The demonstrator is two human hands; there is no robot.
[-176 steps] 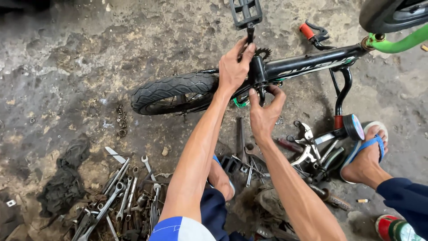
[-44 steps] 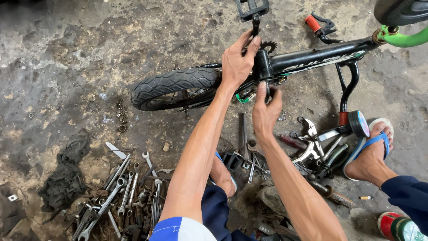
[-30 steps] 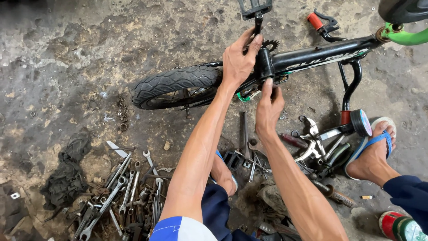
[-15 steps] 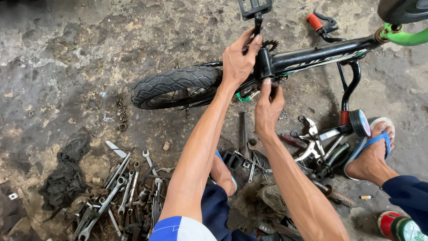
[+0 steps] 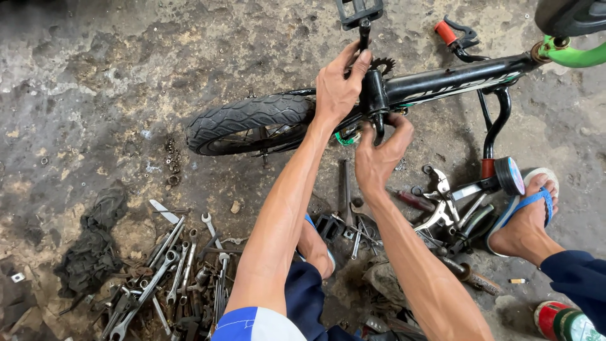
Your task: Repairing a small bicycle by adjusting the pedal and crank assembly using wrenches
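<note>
The small black bike frame (image 5: 454, 79) lies on the concrete floor (image 5: 95, 95). Left hand (image 5: 338, 91) clamps the frame by the crank; right hand (image 5: 379, 155) pinches just below it. Wrenches (image 5: 183, 265) lie well below the frame's tyre (image 5: 243, 120).

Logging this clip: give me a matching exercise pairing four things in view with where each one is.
Things:
1. black rubber tyre
2. pile of steel spanners
3. dark crumpled rag
4. blue flip-flop sandal

Places:
A. far left on the concrete floor
B. worn on a foot at right
C. left of the left hand
D. lower left, right of the rag

Pairs: 1-C, 2-D, 3-A, 4-B
</note>
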